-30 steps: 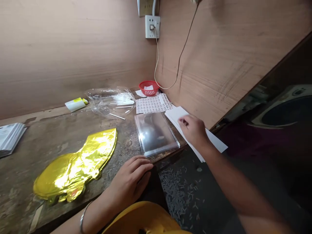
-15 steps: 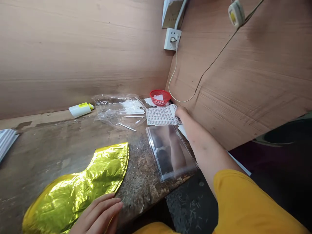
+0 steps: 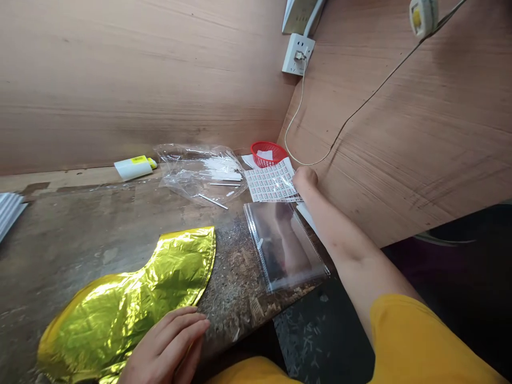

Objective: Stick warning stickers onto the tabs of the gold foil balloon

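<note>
Left hand: at the bottom centre of the frame, the left hand (image 3: 170, 344) has its fingers close together and loosely bent, at the lower right edge of the gold foil piece (image 3: 132, 298); its palm side is hidden, so I cannot tell whether it grips anything.
Right hand: right of centre, the right hand (image 3: 306, 180) is at the right edge of the printed sheet (image 3: 266, 183); its fingertips are out of sight, so I cannot tell whether they pinch the paper.
Gold foil: flat on the worktop (image 3: 96, 224), lower left of the frame, shiny and creased.
Printed sheet: centre right, covered in rows of small labels, just in front of the red basket (image 3: 258, 158).
Clear sleeves: a stack of transparent sleeves (image 3: 276, 266) lies right of centre, nearer the viewer than the printed sheet, the right forearm reflected in it.
Clear bag: upper middle of the worktop, the clear bag (image 3: 174, 178) has white sticks (image 3: 224, 169) at its right part.
Left edge: a stack of white papers (image 3: 8, 210).
Wall: a power outlet (image 3: 296, 61), upper right of centre, with a pale cable (image 3: 294, 120) plugged in.
</note>
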A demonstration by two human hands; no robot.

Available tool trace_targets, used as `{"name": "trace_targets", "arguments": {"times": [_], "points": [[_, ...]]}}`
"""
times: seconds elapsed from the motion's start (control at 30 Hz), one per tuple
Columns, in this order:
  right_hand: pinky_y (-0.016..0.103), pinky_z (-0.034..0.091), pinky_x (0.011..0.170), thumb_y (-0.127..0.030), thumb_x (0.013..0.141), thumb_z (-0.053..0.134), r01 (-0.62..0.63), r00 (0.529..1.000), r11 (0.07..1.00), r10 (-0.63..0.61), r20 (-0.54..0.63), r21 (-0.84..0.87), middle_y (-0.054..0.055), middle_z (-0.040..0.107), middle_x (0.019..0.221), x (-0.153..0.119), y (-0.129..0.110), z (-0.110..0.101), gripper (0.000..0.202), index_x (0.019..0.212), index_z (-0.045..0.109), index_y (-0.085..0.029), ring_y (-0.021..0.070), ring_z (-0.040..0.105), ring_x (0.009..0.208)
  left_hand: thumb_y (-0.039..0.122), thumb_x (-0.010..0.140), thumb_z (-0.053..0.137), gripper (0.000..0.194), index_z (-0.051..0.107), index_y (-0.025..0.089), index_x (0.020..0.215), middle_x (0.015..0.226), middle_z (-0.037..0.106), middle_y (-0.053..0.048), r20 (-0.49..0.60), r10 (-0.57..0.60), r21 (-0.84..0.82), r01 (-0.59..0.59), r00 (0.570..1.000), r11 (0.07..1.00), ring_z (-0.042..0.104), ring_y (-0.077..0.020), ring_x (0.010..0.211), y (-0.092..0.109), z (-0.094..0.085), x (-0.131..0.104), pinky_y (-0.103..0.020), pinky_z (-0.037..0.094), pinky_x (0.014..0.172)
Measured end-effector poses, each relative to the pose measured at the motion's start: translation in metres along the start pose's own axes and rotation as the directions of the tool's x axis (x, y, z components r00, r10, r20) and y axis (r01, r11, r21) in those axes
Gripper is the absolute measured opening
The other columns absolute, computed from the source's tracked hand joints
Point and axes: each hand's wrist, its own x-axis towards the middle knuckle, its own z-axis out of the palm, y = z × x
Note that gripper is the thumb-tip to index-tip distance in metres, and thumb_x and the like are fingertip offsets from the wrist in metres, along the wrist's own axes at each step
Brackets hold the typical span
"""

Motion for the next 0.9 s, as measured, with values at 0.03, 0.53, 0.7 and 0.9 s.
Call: {"name": "trace_targets", "arguments": {"times": [0.03, 0.53, 0.7, 0.9], "points": [[0.036, 0.048, 0.08, -0.019, 0.09, 0.053, 0.039, 0.999, 0.999, -0.039, -0.018, 0.009, 0.013, 0.067, 0.097, -0.01, -0.004, -0.006, 0.015, 0.095, 0.066, -0.014, 0.0261, 0.063, 0.098, 0.009, 0.086, 0.055, 0.028, 0.06, 0.016, 0.113, 0.103, 0.068, -0.008, -0.013, -0.022, -0.025, 0.022, 1.0, 0.999, 0.062, -0.0152, 0.105, 0.003, -0.001, 0.001, -0.021, 0.05, 0.093], [0.025, 0.052, 0.057, -0.031, 0.079, 0.073, 0.845, 0.306, 0.179, -0.934, -0.182, 0.505, -0.002, 0.069, 0.089, -0.318, -0.029, -0.17, 0.03, 0.107, 0.061, -0.032, 0.0134, 0.065, 0.068, 0.034, 0.061, 0.087, 0.074, 0.058, 0.028, 0.129, 0.133, 0.061, -0.005, -0.189, -0.574, -0.518, 0.416, 0.796, 0.747, 0.053, -0.03, 0.126, 0.059, -0.101, 0.0, -0.045, 0.039, 0.112], [0.024, 0.053, 0.058, -0.034, 0.072, 0.08, 0.21, 0.573, 0.175, -0.819, 0.024, 0.962, -0.001, 0.068, 0.078, -0.327, -0.049, -0.104, 0.029, 0.097, 0.066, -0.025, 0.0131, 0.064, 0.066, 0.028, 0.084, 0.068, 0.016, 0.073, 0.022, 0.098, 0.096, 0.076, -0.003, 0.166, -0.667, -0.809, 0.487, 0.726, 0.328, 0.071, -0.0184, 0.085, 0.068, -0.08, -0.039, -0.029, 0.058, 0.079], [0.03, 0.055, 0.066, -0.047, 0.069, 0.079, -0.407, 0.469, 0.255, -0.766, 0.441, 0.877, 0.004, 0.071, 0.073, -0.358, -0.053, 0.006, 0.033, 0.08, 0.072, -0.017, 0.016, 0.065, 0.068, 0.04, 0.079, 0.072, 0.033, 0.068, 0.014, 0.1, 0.096, 0.074, -0.009, 0.081, -0.894, -0.842, 0.51, 0.442, 0.176, 0.07, -0.0208, 0.087, 0.046, -0.028, -0.086, -0.032, 0.058, 0.079]]}}
